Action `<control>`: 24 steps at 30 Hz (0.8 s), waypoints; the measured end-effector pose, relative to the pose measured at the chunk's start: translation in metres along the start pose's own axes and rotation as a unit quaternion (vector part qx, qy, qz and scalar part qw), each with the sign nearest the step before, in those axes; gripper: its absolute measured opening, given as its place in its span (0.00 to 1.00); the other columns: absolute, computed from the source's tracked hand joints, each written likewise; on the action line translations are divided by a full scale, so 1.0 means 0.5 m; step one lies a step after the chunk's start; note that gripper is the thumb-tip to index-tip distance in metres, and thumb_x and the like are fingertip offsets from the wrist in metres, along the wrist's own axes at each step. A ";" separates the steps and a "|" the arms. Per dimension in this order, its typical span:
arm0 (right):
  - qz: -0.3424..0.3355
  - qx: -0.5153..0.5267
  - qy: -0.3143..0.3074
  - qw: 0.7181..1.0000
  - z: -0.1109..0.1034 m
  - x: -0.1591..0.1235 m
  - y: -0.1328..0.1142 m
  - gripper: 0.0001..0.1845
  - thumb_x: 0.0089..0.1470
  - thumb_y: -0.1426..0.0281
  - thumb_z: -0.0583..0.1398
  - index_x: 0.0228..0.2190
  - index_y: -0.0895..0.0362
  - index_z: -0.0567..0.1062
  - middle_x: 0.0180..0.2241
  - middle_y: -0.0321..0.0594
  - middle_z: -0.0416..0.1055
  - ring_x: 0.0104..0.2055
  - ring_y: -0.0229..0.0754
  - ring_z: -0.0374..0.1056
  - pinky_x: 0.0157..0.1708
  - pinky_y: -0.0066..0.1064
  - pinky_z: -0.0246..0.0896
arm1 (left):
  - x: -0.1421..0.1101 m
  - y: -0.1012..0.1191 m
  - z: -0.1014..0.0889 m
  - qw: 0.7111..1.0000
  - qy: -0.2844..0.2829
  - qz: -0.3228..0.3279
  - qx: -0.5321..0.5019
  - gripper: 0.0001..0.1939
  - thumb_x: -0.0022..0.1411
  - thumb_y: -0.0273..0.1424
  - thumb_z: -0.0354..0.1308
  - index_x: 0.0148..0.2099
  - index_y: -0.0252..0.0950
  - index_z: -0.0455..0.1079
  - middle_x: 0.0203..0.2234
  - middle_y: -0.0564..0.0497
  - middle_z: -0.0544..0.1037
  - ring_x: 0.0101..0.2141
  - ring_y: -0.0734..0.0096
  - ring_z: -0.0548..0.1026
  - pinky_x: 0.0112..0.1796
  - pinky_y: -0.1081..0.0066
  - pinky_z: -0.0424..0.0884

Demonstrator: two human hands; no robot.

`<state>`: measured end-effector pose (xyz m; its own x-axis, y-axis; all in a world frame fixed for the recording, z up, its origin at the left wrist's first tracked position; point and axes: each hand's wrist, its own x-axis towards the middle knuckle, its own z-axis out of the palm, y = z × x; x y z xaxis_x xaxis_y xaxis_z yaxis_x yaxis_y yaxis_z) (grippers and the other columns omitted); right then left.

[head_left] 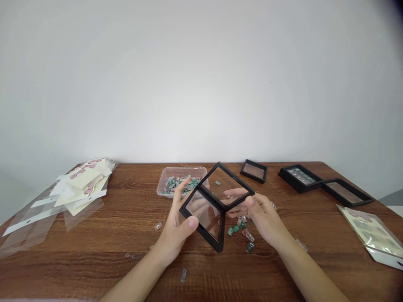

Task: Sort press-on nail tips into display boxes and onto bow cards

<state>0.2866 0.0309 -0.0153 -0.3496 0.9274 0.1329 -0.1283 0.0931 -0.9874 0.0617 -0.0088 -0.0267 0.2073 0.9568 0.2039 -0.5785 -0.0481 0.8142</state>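
Where the black frame (211, 199) is, head view: held up btwn your hands, opened into 2 see-thru halves at an angle; can't tell if its low corner touches the table (110, 239).
L hand (173, 230): pinching the lower half (204, 236), thumb in front, fingers behind.
R hand (266, 216): pinching the upper half (236, 177) at its R corner, thumb on top, fingers under.
Frame step, prob.: handling it open, ready to fill or close.
Frame's next move: calls for a steady L grip w/ R guiding the upper half's angle.
Loose beads (250, 247): on the table near your R hand; easily knocked.
Clear tub (182, 169): beyond L hand, w/ more beads.
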 end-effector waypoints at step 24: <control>-0.024 -0.153 0.085 0.984 -0.021 -0.011 -0.008 0.20 0.66 0.54 0.59 0.52 0.52 0.75 0.43 0.44 0.83 0.41 0.47 0.80 0.41 0.37 0.79 | 0.022 0.014 -0.030 0.981 -0.010 0.088 0.170 0.33 0.66 0.52 0.57 0.67 0.46 0.57 0.61 0.42 0.69 0.60 0.49 0.69 0.58 0.51 0.65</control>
<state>0.2990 0.0291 -0.0130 -0.1859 0.9641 0.1897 0.1538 0.2192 -0.9635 0.0482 0.0055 -0.0268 0.1452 0.9191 0.3663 -0.3100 -0.3094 0.8990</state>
